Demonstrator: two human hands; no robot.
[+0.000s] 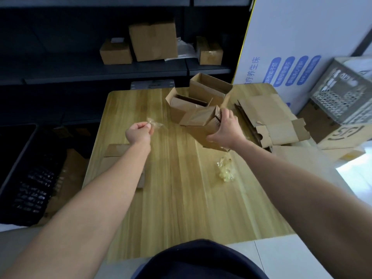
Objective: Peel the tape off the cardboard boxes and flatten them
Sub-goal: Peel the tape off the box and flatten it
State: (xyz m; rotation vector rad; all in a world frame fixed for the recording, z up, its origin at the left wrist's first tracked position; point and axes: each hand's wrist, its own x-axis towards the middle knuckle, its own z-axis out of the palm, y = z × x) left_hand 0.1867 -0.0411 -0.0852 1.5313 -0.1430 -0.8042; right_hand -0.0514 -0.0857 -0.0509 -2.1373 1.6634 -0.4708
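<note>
My right hand (225, 130) grips a small brown cardboard box (199, 119) by its open end, holding it tilted above the wooden table (177, 188). My left hand (138, 132) pinches a crumpled strip of clear tape (156, 124) to the left of that box, lifted off the table. Two open cardboard boxes (203, 93) stand behind the held one near the table's far edge. A wad of peeled clear tape (225, 170) lies on the table under my right forearm.
Flattened cardboard (273, 121) is piled at the table's right side. A flat cardboard piece (116, 156) lies at the left edge under my left arm. Sealed boxes (153, 41) sit on a dark shelf behind. A grey crate (342, 93) stands at right, a black bin (30, 178) at left.
</note>
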